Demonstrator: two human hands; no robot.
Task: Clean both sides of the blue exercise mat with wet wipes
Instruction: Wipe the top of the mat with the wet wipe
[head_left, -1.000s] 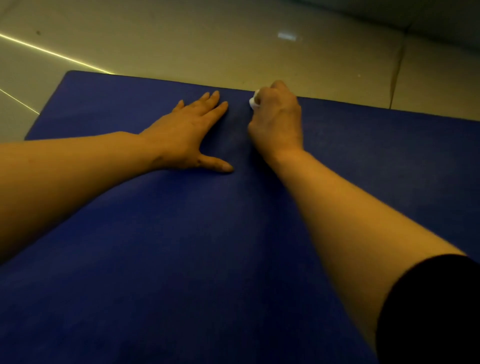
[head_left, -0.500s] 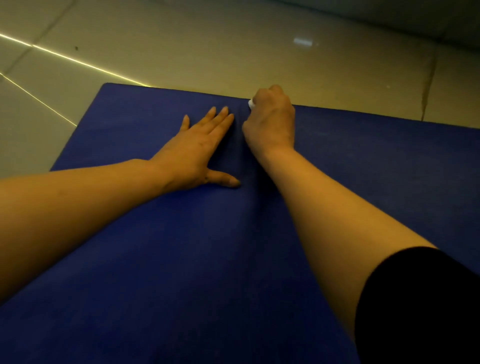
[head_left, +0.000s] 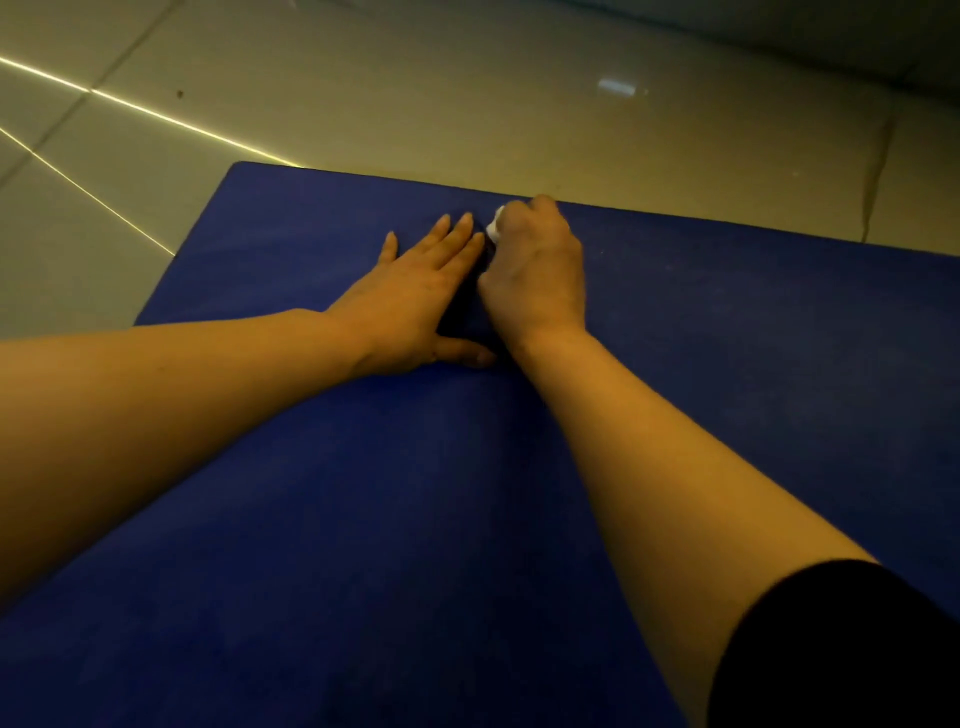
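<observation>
Tiled floor (head_left: 467, 93), blue mat (head_left: 363, 519) lengthwise away

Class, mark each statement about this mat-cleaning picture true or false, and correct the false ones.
1. The left hand lies flat on the blue mat. True.
2. The right hand grips a white wipe. True.
3. The wipe is near the mat's closest edge. False: it is near the far edge.
4. The mat lies on carpet. False: it lies on a tiled floor.
</observation>
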